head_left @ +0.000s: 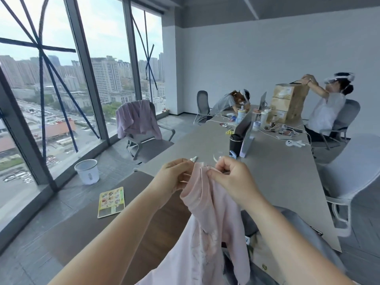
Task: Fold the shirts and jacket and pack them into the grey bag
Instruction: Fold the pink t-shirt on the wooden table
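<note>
A pale pink shirt (207,219) hangs in front of me, lifted above the table. My left hand (174,175) pinches its top edge on the left, and my right hand (232,177) pinches the same edge close beside it. The cloth drapes down toward the bottom of the view. Under it at the lower right lies the grey bag (304,229), open, with other items partly showing inside. A pink-purple jacket (136,118) is draped over the back of a grey office chair near the window.
A long grey table (277,177) runs ahead, with a brown desk (86,227) to its left holding a printed card (111,201). A black cup (236,145), a laptop, bottles and boxes stand farther along. Two people sit at the far end. A white bin (86,171) is on the floor.
</note>
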Available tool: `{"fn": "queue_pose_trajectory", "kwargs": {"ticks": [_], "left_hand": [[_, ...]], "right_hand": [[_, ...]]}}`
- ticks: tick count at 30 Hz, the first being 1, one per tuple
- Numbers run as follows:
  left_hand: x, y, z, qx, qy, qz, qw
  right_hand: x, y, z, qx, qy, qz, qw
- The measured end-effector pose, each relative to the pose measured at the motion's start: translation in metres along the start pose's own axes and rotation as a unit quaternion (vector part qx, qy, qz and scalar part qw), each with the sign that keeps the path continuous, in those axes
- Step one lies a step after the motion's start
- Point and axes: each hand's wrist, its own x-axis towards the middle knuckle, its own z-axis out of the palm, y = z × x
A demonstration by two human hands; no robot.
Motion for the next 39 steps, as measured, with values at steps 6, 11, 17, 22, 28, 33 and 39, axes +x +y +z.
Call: {"fn": "queue_pose_trajectory", "kwargs": {"ticks": [6,11,17,22,28,33,39], "left_hand": [[-0.002,-0.018,-0.005,0.216,-0.068,0.012,0.974],[0.007,-0.001,-0.010,0.137,0.008,0.050,0.989],[0.014,0.003,-0.013,0.099,-0.015,0.064,0.993],[0.012,-0.015,-0.017,0.155,-0.068,0.005,0.985],[0.015,0.003,-0.023,0.091,0.012,0.109,0.990],[0.014,-0.009,-0.020,0.128,-0.010,0.080,0.988],[0.008,-0.052,-0.029,0.189,0.006,-0.001,0.982]], "right_hand": [[0.014,-0.010,-0.006,0.001,0.022,0.007,1.000],[0.022,-0.010,-0.021,-0.053,-0.056,0.064,0.995],[0.022,-0.021,-0.018,0.006,-0.057,0.035,0.998],[0.026,-0.041,-0.012,0.080,0.002,0.022,0.997],[0.032,-0.061,-0.027,0.068,0.011,0.003,0.998],[0.038,-0.070,-0.028,0.043,0.056,-0.028,0.997],[0.034,-0.079,-0.027,0.059,0.043,-0.055,0.996]]}}
